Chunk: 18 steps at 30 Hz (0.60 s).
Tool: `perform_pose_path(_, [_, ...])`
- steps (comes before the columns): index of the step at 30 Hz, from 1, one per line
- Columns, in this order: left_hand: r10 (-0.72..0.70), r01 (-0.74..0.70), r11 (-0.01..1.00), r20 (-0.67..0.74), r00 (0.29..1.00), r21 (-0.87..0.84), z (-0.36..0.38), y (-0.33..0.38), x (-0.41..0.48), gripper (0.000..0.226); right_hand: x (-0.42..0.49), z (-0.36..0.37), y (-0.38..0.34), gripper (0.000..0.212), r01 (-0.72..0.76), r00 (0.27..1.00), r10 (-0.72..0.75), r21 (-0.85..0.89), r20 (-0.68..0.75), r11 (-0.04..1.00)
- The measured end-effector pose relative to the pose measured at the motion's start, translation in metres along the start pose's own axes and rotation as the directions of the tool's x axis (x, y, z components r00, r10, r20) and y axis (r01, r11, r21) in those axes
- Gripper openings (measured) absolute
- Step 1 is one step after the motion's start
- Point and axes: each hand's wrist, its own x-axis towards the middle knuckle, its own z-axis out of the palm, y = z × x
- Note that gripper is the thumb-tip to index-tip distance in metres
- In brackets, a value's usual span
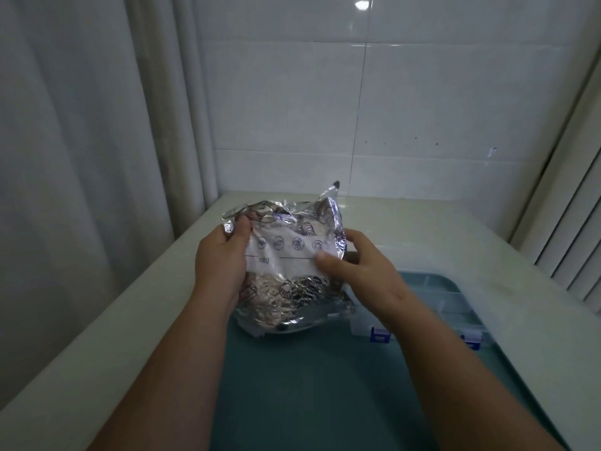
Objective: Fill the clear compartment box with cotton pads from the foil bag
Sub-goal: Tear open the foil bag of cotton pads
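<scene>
Being readied, seemingly, for opening, the foil bag [289, 294] is clasped by left grip [221, 265] and right grip [361, 265]; the clear compartment box [435, 297] is set close at its 4 o'clock.

Foil, plastic and tile under my remote view: the crumpled silver foil bag [292, 294] is metallic and mirror-bright, creased all over and wrinkling where my left hand [224, 262] and right hand [357, 268] pinch it. Its white printed label panel [283, 258] looks smoother and less reflective. The clear plastic compartment box [452, 301] is glossy and see-through, with blue plastic latches [380, 335]. The teal rounded-corner tray [309, 385] reads smooth and matt. The pale cream countertop [130, 304] has a smooth, faintly satin finish; stone or laminate, I cannot tell. The large white wall tiles [422, 92] are glossy, catching a lamp's glare. The white pleated curtain [65, 125] is soft matt cloth.
</scene>
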Motion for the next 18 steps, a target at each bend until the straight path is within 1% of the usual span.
perform_pose_path(2, [0.019, -0.019, 1.000, -0.044, 0.999, 0.005, 0.000, 0.000, -0.001, 0.025, 0.000, -0.001, 0.004, 0.055, 0.022, 0.999, -0.019, -0.067, 0.046, 0.997])
perform_pose_path(3, [0.020, -0.020, 1.000, -0.046, 0.999, -0.012, 0.000, 0.000, -0.001, 0.024, 0.001, 0.000, 0.005, 0.049, 0.053, 0.998, -0.050, -0.106, 0.034, 0.993])
perform_pose_path(4, [0.013, -0.014, 0.999, -0.030, 0.999, -0.042, 0.000, 0.000, -0.001, 0.022, 0.001, 0.003, 0.005, 0.044, 0.085, 0.996, -0.086, -0.142, -0.004, 0.986])
perform_pose_path(6, [-0.038, 0.043, 0.990, 0.037, 0.999, -0.133, -0.001, 0.002, -0.001, 0.018, 0.003, 0.007, 0.003, 0.037, 0.127, 0.983, -0.153, -0.223, -0.105, 0.966])
perform_pose_path(8, [-0.069, 0.094, 0.973, 0.122, 0.990, -0.211, -0.004, 0.002, 0.003, 0.014, 0.005, 0.009, 0.001, 0.023, 0.150, 0.962, -0.198, -0.241, -0.188, 0.959])
perform_pose_path(9, [-0.074, 0.110, 0.969, 0.166, 0.983, -0.221, -0.006, 0.001, 0.005, 0.015, 0.005, 0.010, 0.000, 0.019, 0.153, 0.955, -0.204, -0.230, -0.215, 0.961])
perform_pose_path(10, [-0.087, 0.131, 0.967, 0.202, 0.975, -0.219, -0.008, -0.001, 0.008, 0.019, 0.005, 0.011, -0.001, 0.023, 0.142, 0.951, -0.194, -0.220, -0.240, 0.965])
perform_pose_path(12, [-0.163, 0.222, 0.951, 0.261, 0.952, -0.216, -0.009, -0.003, 0.010, 0.024, 0.007, 0.012, 0.001, 0.035, 0.116, 0.946, -0.175, -0.220, -0.274, 0.969])
perform_pose_path(14, [-0.255, 0.320, 0.927, 0.292, 0.922, -0.199, -0.008, -0.004, 0.010, 0.018, 0.009, 0.015, -0.001, 0.042, 0.080, 0.950, -0.154, -0.263, -0.272, 0.961])
perform_pose_path(16, [-0.307, 0.362, 0.919, 0.291, 0.906, -0.158, -0.008, -0.007, 0.011, 0.018, 0.010, 0.018, -0.002, 0.041, 0.032, 0.965, -0.114, -0.327, -0.237, 0.944])
perform_pose_path(18, [-0.305, 0.349, 0.929, 0.280, 0.910, -0.122, -0.008, -0.008, 0.010, 0.023, 0.009, 0.019, -0.003, 0.032, 0.012, 0.975, -0.082, -0.321, -0.207, 0.947])
